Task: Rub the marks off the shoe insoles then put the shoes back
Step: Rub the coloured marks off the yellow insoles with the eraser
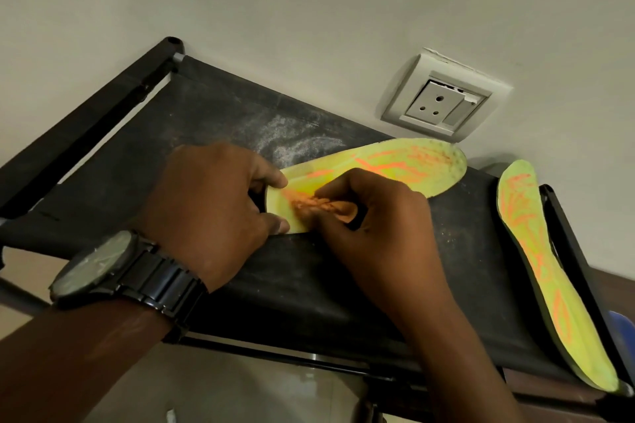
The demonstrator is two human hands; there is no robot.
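Left hand [206, 203], wearing a black wristwatch [92, 268], is gripping the heel end of the near insole [405, 161], thumb and a fingertip clamping its two edges. Right hand [374, 220] is pinching a small orange-stained eraser-like piece [338, 208] and pressing it on the heel-end marks. That neon-yellow insole is lying flat on the dusty black fabric rack shelf [309, 285]. Second insole [536, 251], orange marks all over, is lying along the shelf's right edge, apart from the first. Wall socket [443, 99] is sitting behind.

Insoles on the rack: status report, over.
Left hand holds first insole at heel end. Right hand pinches small rubbing piece on its orange marks. Second insole, right edge of rack, marked too. Nothing blocking.
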